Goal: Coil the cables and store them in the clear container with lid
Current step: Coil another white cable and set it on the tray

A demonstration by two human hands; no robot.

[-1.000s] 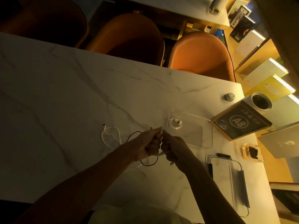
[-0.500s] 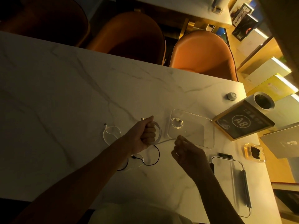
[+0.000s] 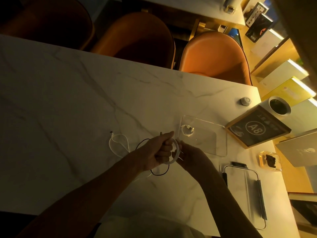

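— What are our hands doing?
— Our left hand grips a thick white cable looped round its curled fingers; our right hand pinches that loop.
— And relative to the clear rectangular plastic container?
— Just left of it. One small coiled white cable lies inside; the clear lid sits nearer us.
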